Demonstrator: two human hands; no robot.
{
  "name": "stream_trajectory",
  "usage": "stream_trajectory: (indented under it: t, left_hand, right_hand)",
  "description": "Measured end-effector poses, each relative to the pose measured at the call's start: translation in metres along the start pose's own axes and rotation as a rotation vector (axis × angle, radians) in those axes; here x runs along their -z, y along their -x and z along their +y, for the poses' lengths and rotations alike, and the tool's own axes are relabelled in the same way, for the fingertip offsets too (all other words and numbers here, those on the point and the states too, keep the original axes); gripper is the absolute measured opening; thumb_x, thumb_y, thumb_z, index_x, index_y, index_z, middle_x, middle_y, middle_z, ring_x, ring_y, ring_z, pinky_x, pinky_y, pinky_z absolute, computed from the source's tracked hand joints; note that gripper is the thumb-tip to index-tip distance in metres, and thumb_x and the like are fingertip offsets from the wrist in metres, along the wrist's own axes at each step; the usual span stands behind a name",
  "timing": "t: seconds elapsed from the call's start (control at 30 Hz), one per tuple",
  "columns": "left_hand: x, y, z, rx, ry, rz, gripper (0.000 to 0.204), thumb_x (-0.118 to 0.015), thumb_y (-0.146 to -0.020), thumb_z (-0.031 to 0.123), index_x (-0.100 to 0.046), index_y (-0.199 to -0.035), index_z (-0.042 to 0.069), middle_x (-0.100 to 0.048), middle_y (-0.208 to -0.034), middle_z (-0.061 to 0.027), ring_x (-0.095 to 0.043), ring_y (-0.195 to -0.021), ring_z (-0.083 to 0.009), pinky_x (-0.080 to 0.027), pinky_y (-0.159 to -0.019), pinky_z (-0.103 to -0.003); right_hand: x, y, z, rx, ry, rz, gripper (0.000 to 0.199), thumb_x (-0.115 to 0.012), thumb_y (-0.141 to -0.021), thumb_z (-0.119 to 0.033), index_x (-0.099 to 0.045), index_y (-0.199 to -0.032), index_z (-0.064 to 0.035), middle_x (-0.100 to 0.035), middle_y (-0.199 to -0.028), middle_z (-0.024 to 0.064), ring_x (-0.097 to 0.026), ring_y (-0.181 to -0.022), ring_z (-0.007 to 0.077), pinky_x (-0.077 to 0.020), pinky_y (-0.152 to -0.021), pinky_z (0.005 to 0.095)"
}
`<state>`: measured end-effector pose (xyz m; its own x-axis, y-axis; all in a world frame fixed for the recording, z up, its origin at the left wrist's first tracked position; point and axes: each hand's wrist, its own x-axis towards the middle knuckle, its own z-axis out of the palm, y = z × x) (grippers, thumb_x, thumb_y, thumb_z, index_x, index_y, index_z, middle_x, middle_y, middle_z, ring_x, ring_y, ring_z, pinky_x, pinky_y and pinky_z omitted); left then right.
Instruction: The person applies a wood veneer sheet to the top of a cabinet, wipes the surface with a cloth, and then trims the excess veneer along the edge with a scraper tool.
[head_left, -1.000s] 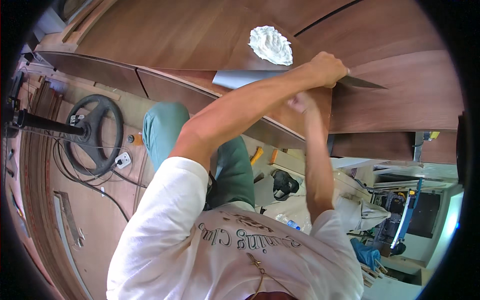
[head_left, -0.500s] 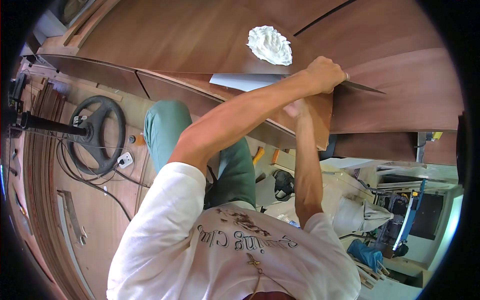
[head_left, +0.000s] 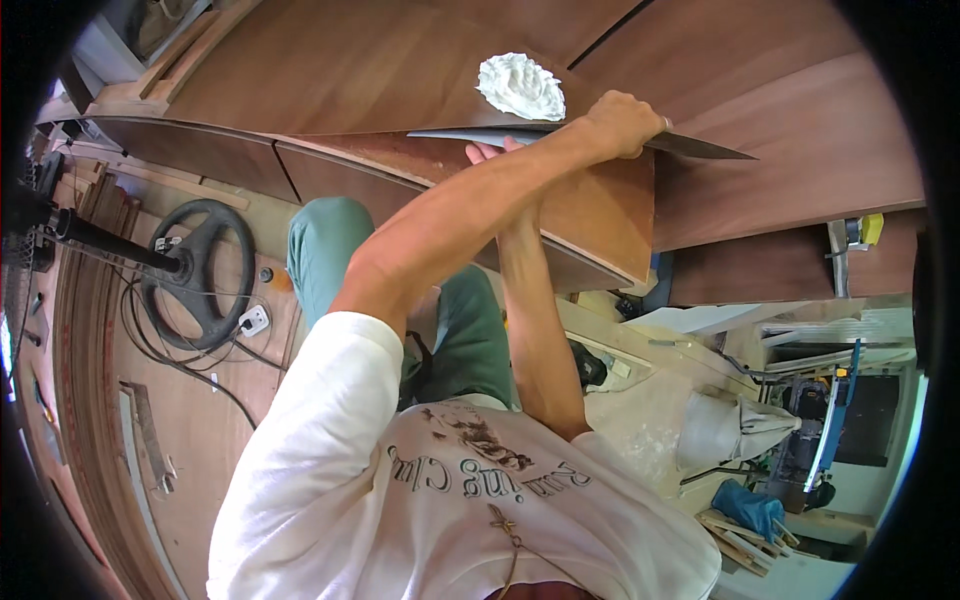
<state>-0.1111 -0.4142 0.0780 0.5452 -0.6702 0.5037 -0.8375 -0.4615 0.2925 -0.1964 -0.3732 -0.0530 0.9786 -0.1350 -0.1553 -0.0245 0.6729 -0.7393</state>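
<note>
My left hand is closed at the edge of a brown wood-grain sheet, which seems lifted there. To its right a dark strip tapers to a point; a gap or a blade, I cannot tell which. A thin light-grey surface shows under the sheet to the left. Below it my right hand has its fingers stretched upward, close to or touching that surface. My left forearm hides part of the right hand. A lump of white paste sits on the sheet, just beyond my left hand.
An orange-brown wooden box end lies beneath my forearms. At the left are a black steering wheel, a power socket, cables and stacked boards. A pale sack and a blue bag lie at the lower right.
My right hand has moved left under the sheet, and its fingers now show past my left forearm. My left hand has shifted slightly left and up. The dark strip beside it looks longer.
</note>
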Motion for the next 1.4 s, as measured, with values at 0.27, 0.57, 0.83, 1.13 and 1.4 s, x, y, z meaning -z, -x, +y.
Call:
stream_trajectory:
  t: [0.27, 0.57, 0.83, 1.13, 1.4]
  left_hand:
    - [0.003, -0.004, 0.006, -0.002, 0.04, 0.04, 0.054, -0.063, -0.074, 0.005, -0.058, -0.126, 0.017, -0.07, -0.089, -0.0145, -0.068, -0.083, -0.0339, -0.053, -0.072, -0.045]
    - [0.005, -0.001, -0.005, 0.014, 0.053, 0.046, 0.054, -0.065, -0.072, 0.005, -0.059, -0.124, 0.019, -0.07, -0.085, -0.0135, -0.068, -0.081, -0.0336, -0.053, -0.069, -0.045]
    - [-0.008, 0.002, -0.003, -0.021, 0.089, 0.013, 0.053, -0.066, -0.072, 0.005, -0.061, -0.123, 0.019, -0.07, -0.085, -0.0119, -0.068, -0.082, -0.0319, -0.053, -0.07, -0.044]
    - [-0.004, -0.003, 0.007, -0.053, 0.038, 0.027, 0.051, -0.064, -0.075, 0.006, -0.061, -0.125, 0.02, -0.071, -0.086, -0.0117, -0.069, -0.082, -0.0322, -0.054, -0.07, -0.043]
    - [-0.042, 0.033, 0.016, -0.13, -0.148, -0.026, 0.031, -0.062, -0.081, 0.012, -0.065, -0.111, 0.017, -0.07, -0.081, -0.0095, -0.07, -0.079, -0.03, -0.054, -0.063, -0.043]
  right_hand:
    - [0.064, -0.016, 0.051, 0.105, -0.078, 0.052, 0.039, -0.067, -0.089, -0.018, -0.05, -0.122, -0.0045, -0.062, -0.112, 0.0093, -0.064, -0.1, 0.0213, -0.054, -0.085, 0.0388]
    - [0.063, -0.005, 0.039, 0.1, -0.005, 0.065, 0.032, -0.064, -0.088, -0.007, -0.053, -0.118, -0.0033, -0.064, -0.108, 0.0035, -0.064, -0.096, 0.0161, -0.0533, -0.081, 0.0318]
    - [0.07, 0.052, -0.061, -0.442, 0.684, -0.109, 0.043, -0.057, -0.096, -0.034, -0.052, -0.123, -0.0012, -0.061, -0.116, 0.0105, -0.063, -0.101, 0.0198, -0.0539, -0.081, 0.0343]
    - [0.01, -0.051, -0.02, -0.278, -0.365, -0.132, 0.057, -0.04, -0.098, -0.041, -0.038, -0.14, -0.0031, -0.033, -0.147, 0.0155, -0.033, -0.136, 0.0329, -0.0268, -0.112, 0.0543]
    - [-0.01, -0.039, 0.003, -0.211, -0.577, -0.278, 0.06, -0.036, -0.094, -0.046, -0.04, -0.14, -0.0077, -0.036, -0.147, 0.0147, -0.026, -0.139, 0.0358, -0.0198, -0.113, 0.0612]
